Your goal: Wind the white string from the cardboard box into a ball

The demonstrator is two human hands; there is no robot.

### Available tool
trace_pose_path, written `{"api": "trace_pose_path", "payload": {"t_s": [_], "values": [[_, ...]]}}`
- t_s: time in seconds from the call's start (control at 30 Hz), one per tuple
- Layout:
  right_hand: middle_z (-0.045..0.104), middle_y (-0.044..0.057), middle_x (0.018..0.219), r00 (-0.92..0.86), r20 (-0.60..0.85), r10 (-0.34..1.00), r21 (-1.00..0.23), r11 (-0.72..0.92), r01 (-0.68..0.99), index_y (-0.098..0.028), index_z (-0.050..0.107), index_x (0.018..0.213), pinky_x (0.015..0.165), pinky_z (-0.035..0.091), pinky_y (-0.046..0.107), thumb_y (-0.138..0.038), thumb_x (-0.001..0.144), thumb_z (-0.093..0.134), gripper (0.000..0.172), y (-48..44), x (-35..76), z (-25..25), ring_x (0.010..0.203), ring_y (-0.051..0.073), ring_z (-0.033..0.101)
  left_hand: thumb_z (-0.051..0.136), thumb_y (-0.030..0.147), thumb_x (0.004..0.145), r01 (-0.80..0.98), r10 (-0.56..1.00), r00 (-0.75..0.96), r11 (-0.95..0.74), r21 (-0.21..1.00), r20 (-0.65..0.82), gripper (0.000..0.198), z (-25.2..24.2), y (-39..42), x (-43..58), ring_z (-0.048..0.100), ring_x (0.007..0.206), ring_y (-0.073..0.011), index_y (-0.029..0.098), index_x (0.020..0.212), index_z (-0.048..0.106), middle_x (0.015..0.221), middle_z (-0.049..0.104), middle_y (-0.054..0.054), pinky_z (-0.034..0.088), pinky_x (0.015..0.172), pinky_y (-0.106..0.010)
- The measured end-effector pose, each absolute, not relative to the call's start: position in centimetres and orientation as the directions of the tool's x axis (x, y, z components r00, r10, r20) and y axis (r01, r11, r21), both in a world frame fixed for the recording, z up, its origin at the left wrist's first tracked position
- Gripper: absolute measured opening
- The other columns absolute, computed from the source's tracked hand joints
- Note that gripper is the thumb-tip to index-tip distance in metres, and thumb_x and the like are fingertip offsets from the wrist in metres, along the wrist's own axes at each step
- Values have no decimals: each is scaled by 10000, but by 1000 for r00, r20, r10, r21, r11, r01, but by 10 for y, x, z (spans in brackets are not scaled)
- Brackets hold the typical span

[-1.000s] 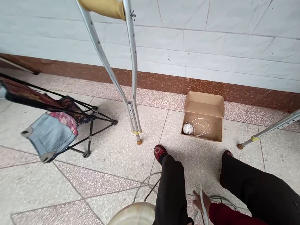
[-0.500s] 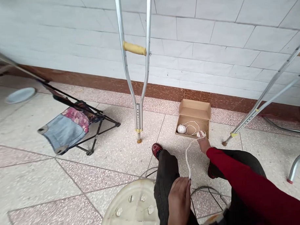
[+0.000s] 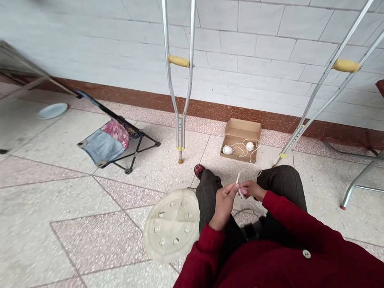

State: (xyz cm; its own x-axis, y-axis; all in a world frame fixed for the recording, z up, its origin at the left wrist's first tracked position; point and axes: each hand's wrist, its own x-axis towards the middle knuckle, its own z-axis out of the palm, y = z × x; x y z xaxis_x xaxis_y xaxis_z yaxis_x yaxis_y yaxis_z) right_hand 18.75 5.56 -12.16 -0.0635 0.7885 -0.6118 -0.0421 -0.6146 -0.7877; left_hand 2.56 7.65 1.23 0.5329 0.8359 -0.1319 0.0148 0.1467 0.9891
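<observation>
In front of my knees, both hands are drawn together around a narrow white yarn strip (image 3: 239, 177). My left hand (image 3: 224, 203) pinches it between thumb and fingertips, and a short end sticks up above the pinch. Just to the right, my right hand (image 3: 253, 189) has its fingers closed on the lower part of the same strip. Whether it also grips a small tool is too small to make out. On the floor beyond lies an open cardboard box (image 3: 239, 156). Inside are a white yarn ball (image 3: 227, 150) on the left and another yarn ball (image 3: 249, 146) on the right, with loose strands between and over the front edge.
Two metal crutches, one at centre (image 3: 180, 134) and one at right (image 3: 317, 87), lean by the tiled wall. A round plastic stool (image 3: 171, 224) stands beside my left leg. To the left are a folding stool (image 3: 106, 140) and a pale basin (image 3: 52, 110). Metal chair legs (image 3: 354, 186) stand at right.
My right hand has let go of the yarn ball, which now lies in the box, and has come back to my left hand. My view has tilted and pulled back.
</observation>
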Motion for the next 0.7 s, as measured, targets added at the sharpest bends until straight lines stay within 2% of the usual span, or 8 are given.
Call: {"api": "trace_pose_path", "payload": {"t_s": [0.07, 0.17, 0.27, 0.33, 0.4, 0.47, 0.57, 0.7], "values": [[674, 39, 678, -19, -620, 784, -777, -617, -128, -134, 665, 792, 508, 449, 226, -413, 822, 648, 282, 33, 200, -108, 537, 114, 600, 529, 422, 913, -4, 839, 527, 162, 987, -135, 365, 15, 74, 33, 632, 747, -193, 152, 796, 745, 780, 718, -45, 473, 783, -301], [712, 91, 824, -6, -599, 801, -775, -582, -246, -143, 692, 893, 570, 474, 242, -480, 805, 643, 352, 15, 220, -79, 646, 136, 637, 522, 427, 912, 19, 835, 540, 118, 993, -110, 382, 15, 68, 43, 625, 767, -192, 151, 763, 740, 762, 712, -40, 465, 796, -299], [716, 103, 895, -44, -509, 860, -797, -490, -353, -145, 708, 961, 688, 500, 285, -534, 816, 611, 426, 11, 227, -46, 738, 155, 648, 508, 440, 908, 84, 813, 577, 37, 996, -79, 405, 12, 58, 53, 621, 759, -190, 154, 717, 722, 723, 702, -28, 470, 802, -302], [713, 89, 860, -64, -428, 901, -813, -415, -407, -138, 711, 959, 689, 494, 295, -538, 805, 627, 437, 12, 222, -29, 672, 140, 626, 503, 446, 905, 160, 793, 604, -28, 987, -75, 417, 9, 49, 58, 616, 730, -184, 158, 682, 706, 695, 693, -19, 479, 777, -296], [703, 77, 806, -40, -378, 925, -837, -360, -412, -126, 710, 899, 596, 469, 284, -544, 765, 666, 441, 13, 213, -19, 565, 121, 578, 501, 432, 906, 243, 773, 630, -103, 965, -76, 413, 5, 41, 59, 615, 699, -173, 161, 666, 698, 683, 688, -12, 485, 745, -282], [693, 70, 776, 14, -362, 932, -863, -329, -383, -124, 695, 821, 531, 435, 269, -559, 733, 685, 444, 13, 205, -15, 535, 118, 556, 497, 402, 914, 285, 750, 659, -180, 941, -56, 368, 0, 36, 54, 637, 731, -176, 167, 735, 716, 750, 710, -14, 491, 747, -275], [674, 48, 711, 68, -331, 941, -894, -289, -343, -142, 660, 779, 590, 448, 273, -580, 750, 654, 439, 10, 202, -13, 611, 141, 593, 490, 367, 927, 308, 734, 679, -318, 897, 27, 293, -3, 39, 38, 661, 896, -205, 199, 916, 729, 947, 732, -35, 490, 839, -299], [598, -9, 575, 67, -265, 962, -933, -237, -272, -164, 629, 757, 599, 419, 267, -558, 766, 648, 395, 6, 205, 0, 585, 138, 588, 454, 335, 949, 420, 810, 579, -398, 816, 97, 295, 6, 56, 19, 664, 942, -222, 196, 988, 711, 994, 730, -67, 495, 874, -336]]}}
